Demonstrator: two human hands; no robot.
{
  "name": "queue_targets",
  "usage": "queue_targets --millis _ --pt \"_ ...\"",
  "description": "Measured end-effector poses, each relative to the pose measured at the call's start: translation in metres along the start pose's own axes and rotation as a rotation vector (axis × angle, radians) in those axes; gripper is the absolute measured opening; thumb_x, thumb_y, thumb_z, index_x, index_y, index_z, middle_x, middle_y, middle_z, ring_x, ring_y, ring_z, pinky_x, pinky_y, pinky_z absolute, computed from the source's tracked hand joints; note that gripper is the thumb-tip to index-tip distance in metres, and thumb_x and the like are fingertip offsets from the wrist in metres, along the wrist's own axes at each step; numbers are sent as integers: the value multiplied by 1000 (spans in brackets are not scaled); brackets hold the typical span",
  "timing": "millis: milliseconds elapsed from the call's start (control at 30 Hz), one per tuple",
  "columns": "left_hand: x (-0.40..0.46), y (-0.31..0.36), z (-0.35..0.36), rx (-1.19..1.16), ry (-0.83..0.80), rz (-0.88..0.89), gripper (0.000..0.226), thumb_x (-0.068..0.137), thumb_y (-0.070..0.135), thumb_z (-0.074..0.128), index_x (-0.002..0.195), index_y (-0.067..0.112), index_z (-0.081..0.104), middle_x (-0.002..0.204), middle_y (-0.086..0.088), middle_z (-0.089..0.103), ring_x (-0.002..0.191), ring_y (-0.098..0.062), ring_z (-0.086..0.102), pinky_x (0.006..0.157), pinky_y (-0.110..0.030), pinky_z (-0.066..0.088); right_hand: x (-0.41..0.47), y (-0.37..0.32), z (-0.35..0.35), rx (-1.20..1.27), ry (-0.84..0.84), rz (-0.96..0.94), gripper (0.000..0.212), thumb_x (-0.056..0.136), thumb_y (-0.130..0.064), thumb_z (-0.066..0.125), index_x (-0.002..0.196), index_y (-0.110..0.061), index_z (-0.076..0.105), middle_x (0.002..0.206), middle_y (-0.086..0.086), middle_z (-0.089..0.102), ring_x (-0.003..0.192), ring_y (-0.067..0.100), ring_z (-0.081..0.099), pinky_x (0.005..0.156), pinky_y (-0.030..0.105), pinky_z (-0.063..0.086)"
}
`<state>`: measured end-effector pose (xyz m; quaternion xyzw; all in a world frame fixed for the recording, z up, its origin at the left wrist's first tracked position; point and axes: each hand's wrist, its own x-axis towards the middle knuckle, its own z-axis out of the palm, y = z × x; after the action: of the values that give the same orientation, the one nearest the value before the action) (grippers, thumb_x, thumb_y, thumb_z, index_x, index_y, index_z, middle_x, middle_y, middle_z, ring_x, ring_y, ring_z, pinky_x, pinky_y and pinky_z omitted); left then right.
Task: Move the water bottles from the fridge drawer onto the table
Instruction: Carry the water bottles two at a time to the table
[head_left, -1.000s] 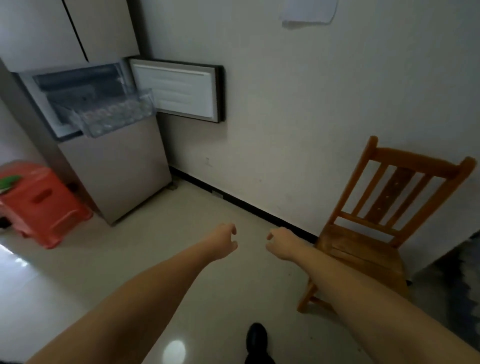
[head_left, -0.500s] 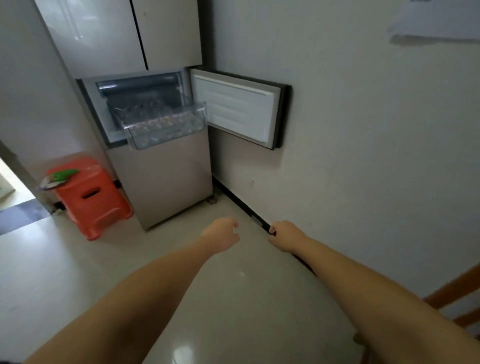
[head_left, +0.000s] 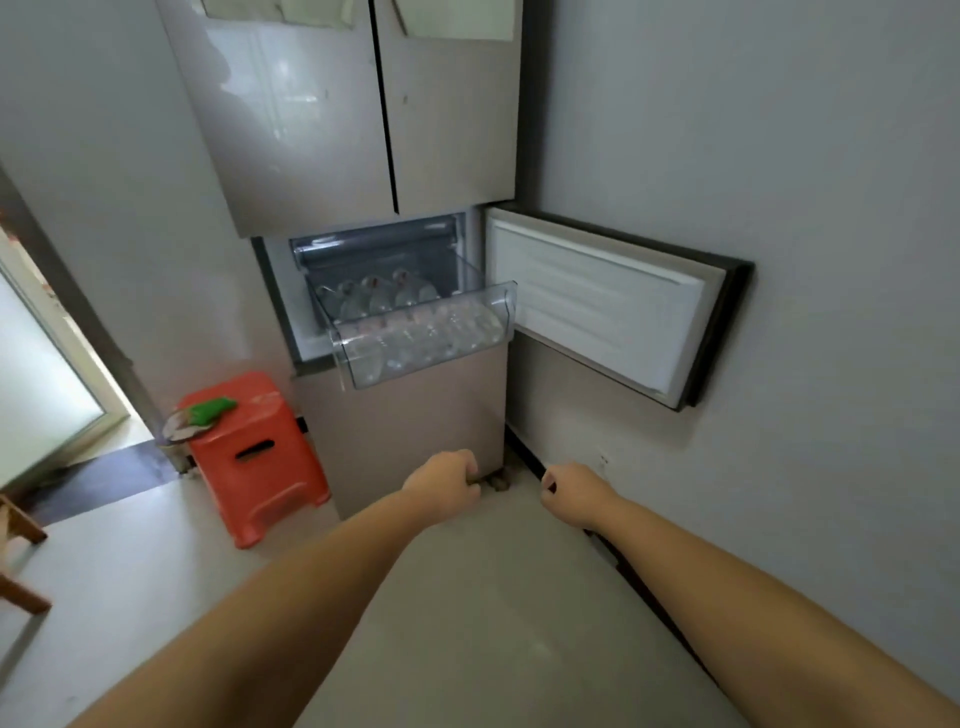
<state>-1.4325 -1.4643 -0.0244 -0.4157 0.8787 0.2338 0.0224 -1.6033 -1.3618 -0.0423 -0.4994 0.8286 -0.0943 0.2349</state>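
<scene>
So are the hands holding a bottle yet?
No. The left hand and right hand are both loosely curled and empty. The bottles lie in the fridge drawer.

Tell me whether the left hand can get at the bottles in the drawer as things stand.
Probably yes: the drawer is pulled out, its top open, the bottles uncovered. The left hand hangs empty below it, nothing between.
</scene>
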Motion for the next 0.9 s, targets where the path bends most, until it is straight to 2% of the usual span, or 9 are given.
queue_targets --millis 167,367,600,700,833,900 --pt "79 -32 -55 -6 32 9 33 92 20 55 122 6 55 125 -13 58 116 -29 54 96 -33 44 81 -41 -25 40 41 -48 30 92 -16 48 113 3 62 117 22 62 107 35 59 92 43 49" --pt "165 -42 -79 -20 28 17 35 92 20 55 125 7 54 128 -12 58 119 -28 53 97 -32 41 169 -59 -47 41 35 -109 27 92 -19 49 110 -5 64 112 14 64 101 29 61 89 41 52" --pt "280 -36 -118 -67 134 10 28 91 19 55 117 10 58 122 -10 61 114 -26 57 94 -32 43 296 -61 -108 50 29 -212 26 93 -17 49 101 4 64 104 19 66 99 33 62 84 40 50" --pt "332 -29 -150 -109 193 -59 28 90 19 55 116 10 60 120 -12 63 111 -28 58 92 -32 45 354 -64 -144 39 5 -253 21 92 -16 49 90 -1 63 101 18 66 97 32 63 78 36 49" --pt "381 -31 -176 -207 291 -155 28 90 22 55 115 12 61 118 -12 64 107 -29 59 90 -33 48 409 -77 -181 64 74 -317 24 93 -17 50 106 -5 65 111 16 66 105 32 61 86 33 46" --pt "400 -39 -177 -217 302 -204 27 91 22 55 116 12 60 118 -12 64 107 -28 59 89 -32 46 431 -88 -189 66 91 -342 24 94 -16 49 105 -4 66 110 16 66 102 31 60 82 31 44"
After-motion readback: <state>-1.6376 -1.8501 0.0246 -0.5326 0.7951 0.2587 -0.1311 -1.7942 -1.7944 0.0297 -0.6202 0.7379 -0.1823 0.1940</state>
